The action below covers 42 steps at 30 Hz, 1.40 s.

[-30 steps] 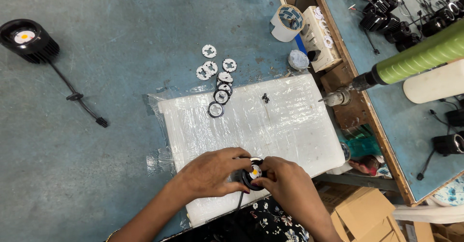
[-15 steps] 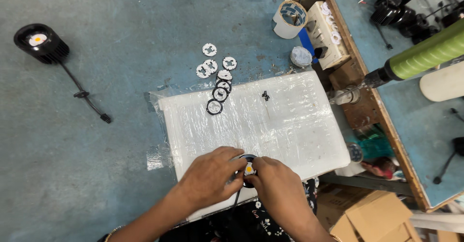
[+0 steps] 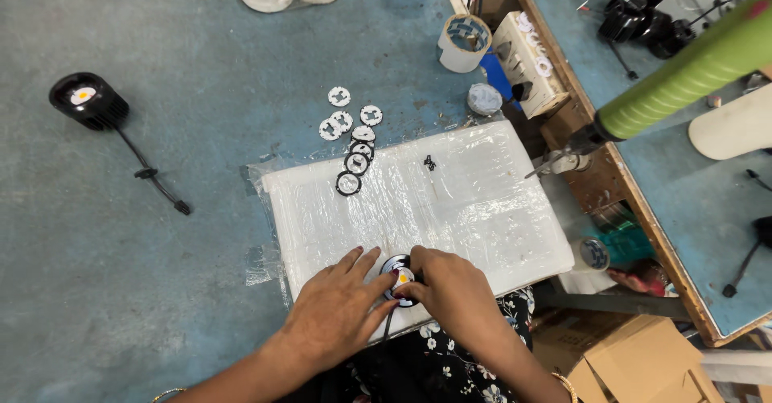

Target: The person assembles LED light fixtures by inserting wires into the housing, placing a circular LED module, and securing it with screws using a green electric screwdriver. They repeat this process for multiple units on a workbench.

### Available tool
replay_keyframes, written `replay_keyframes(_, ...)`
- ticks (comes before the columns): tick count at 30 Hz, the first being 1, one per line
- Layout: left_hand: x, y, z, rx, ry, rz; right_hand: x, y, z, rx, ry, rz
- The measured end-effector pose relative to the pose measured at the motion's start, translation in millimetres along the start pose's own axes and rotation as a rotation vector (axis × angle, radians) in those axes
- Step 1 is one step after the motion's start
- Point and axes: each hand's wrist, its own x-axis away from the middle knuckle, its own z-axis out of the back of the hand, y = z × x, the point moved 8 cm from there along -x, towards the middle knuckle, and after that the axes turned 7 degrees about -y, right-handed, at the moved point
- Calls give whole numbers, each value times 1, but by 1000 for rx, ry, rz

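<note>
A brown cardboard box (image 3: 643,359), flaps partly open, sits on the floor at the lower right, below the near right corner of the white plastic-wrapped pad (image 3: 418,210). A small teal packet (image 3: 635,238) lies just right of that pad's right edge. No screens or signs visible.

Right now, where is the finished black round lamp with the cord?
In the head view, the black round lamp with a cord lies alone at far left on the blue tabletop, left of the small white rings.
</note>
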Motion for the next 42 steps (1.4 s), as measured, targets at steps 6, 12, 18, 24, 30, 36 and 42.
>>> replay_keyframes(6,-7,-14,-3,224,-13,65,26,24,3,-319,95,-16)
replay_keyframes(12,-34,-19,10,249,-55,-114,43,25,-10,-486,137,227)
replay_keyframes(18,-59,-5,2,115,-220,-259,20,27,-45,-491,291,251)
replay_keyframes(24,-68,5,-3,-25,-229,-301,12,41,-46,-518,199,255)
replay_keyframes(30,-70,-2,-19,7,-418,-136,1,43,-41,-542,90,315)
replay_keyframes(36,-65,-1,-24,5,-440,-69,-3,40,-37,-559,52,386)
replay_keyframes(42,-67,3,-24,10,-445,-60,-6,43,-39,-565,19,295)
